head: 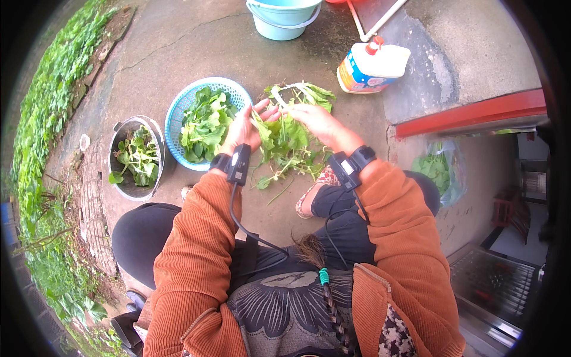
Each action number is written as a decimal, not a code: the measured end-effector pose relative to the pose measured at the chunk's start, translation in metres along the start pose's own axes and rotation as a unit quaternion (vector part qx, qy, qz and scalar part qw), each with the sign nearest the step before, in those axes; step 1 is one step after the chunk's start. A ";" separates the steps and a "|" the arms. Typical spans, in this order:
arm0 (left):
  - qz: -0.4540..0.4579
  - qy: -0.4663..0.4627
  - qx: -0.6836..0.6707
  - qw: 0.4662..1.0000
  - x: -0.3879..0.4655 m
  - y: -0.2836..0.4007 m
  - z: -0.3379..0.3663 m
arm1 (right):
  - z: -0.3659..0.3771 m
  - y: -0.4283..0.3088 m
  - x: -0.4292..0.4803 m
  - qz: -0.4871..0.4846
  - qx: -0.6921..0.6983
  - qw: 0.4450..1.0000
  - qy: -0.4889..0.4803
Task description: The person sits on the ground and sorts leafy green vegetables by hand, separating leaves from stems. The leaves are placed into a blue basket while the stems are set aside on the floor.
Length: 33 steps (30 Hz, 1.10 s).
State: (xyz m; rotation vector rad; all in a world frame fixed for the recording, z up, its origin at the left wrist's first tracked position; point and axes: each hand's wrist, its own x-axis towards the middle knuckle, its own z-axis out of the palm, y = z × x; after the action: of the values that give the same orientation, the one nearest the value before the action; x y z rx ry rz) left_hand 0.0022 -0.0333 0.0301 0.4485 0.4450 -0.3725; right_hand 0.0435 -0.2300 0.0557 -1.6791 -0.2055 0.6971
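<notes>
My left hand (248, 127) is beside the right rim of a blue plastic basket (175, 147), palm turned up and fingers spread. A leafy green (266, 134) hangs against those fingers; whether they grip it is unclear. Across from it, my right hand (317, 124) holds a leafy green by its pale stalk (280, 96), fingertips pointing toward the left hand. Below and beyond both hands, a loose heap of leafy greens (294, 154) is spread on the concrete. Loose green leaves (203, 127) lie inside the basket.
A dark bucket (163, 156) with leaves and stalks stands left of the basket. Beyond are a light-blue bucket (281, 32) and a white jug (387, 60) with a red cap. At right, a plastic bag (456, 178) holds greens by a red-edged step (473, 114).
</notes>
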 end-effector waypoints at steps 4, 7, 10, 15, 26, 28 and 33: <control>-0.007 -0.028 0.010 1.000 0.000 0.000 0.001 | 0.006 -0.005 -0.004 0.047 -0.042 0.998 0.031; -0.022 -0.091 -0.009 0.996 -0.002 0.001 0.003 | 0.008 -0.006 -0.004 0.019 -0.063 0.997 0.042; -0.014 -0.099 0.002 0.995 -0.005 0.000 0.008 | 0.009 -0.006 -0.003 0.040 -0.101 0.993 0.056; 0.032 -0.070 0.052 0.996 -0.004 -0.003 0.012 | 0.007 -0.006 0.000 0.035 -0.028 0.991 0.124; 0.012 -0.123 0.159 0.980 -0.005 -0.007 0.012 | 0.027 0.003 0.005 -0.133 -0.226 0.962 0.080; 0.025 -0.119 0.218 0.968 -0.006 -0.010 0.014 | 0.026 0.005 0.003 -0.066 -0.124 0.990 0.014; 0.041 -0.091 0.252 0.962 -0.002 -0.017 0.004 | 0.021 0.011 0.002 -0.040 -0.017 0.999 -0.021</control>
State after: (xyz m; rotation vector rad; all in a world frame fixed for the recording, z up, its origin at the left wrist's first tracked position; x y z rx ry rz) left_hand -0.0053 -0.0488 0.0284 0.9176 0.1449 -0.4425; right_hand 0.0310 -0.2145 0.0436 -1.6791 -0.3151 0.6723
